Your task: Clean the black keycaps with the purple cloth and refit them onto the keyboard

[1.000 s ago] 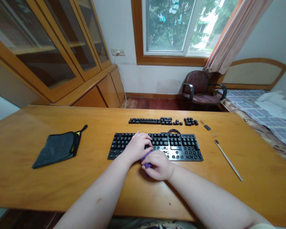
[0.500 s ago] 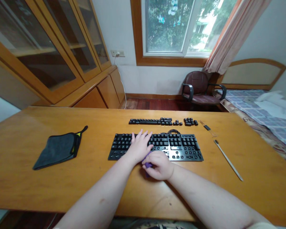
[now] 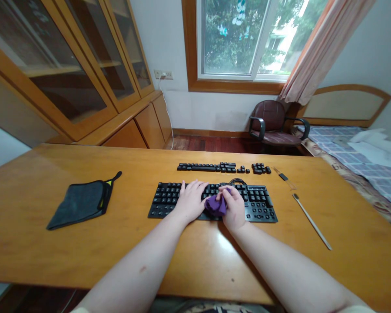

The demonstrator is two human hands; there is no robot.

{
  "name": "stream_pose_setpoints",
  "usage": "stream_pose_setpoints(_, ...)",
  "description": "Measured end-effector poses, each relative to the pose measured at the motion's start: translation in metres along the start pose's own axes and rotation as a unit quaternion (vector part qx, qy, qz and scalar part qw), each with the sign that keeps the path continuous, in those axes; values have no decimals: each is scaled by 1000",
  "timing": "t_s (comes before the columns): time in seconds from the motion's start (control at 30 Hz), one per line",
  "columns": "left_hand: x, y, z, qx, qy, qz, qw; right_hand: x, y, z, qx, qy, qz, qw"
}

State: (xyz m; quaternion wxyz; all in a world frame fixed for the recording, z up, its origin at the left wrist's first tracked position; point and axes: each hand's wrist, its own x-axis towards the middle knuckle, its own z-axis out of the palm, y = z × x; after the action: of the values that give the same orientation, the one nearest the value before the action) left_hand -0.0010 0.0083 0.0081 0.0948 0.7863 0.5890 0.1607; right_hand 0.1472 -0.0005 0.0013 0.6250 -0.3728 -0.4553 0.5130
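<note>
On the table point(image 3: 68, 254), a black keyboard point(image 3: 256, 198) lies with exposed switches point(image 3: 260, 216) in its near rows; the left hand point(image 3: 190, 200) splays over its left-centre, grasping nothing; the right hand point(image 3: 234, 207) pinches a bunched purple cloth point(image 3: 215, 206) at the keyboard's middle; whether cloth and keyboard touch is hard to tell; slack fabric could snag on those switches; uneven pushing could slide the keyboard toward the loose keycaps point(image 3: 200, 167) beyond.
</note>
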Motion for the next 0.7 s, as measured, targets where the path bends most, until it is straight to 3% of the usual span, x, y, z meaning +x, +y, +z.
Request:
stream_pose_setpoints(0.17, 0, 2, -2, -6, 11, -10, 1000, 11, 5, -1, 63, 58, 25, 996)
stream_pose_setpoints(0.3, -2, 1, -6, -10, 31, -17, 999, 9, 11, 0, 72, 29, 44, 996)
stream_pose_setpoints(0.43, 4, 0, -17, -33, 99, -48, 993, 6, 11, 3, 49, -8, 57, 997)
stream_pose_setpoints(0.5, 14, 0, -22, -56, 111, -52, 991, 5, 11, 4, 47, -14, 58, 997)
stream_pose_setpoints(0.6, 42, 0, -27, -68, 78, -31, 994, 4, 11, 4, 36, -21, 50, 998)
stream_pose_setpoints(0.7, 83, 0, -24, -8, 34, -36, 999, 3, 12, 3, 19, -25, 49, 998)
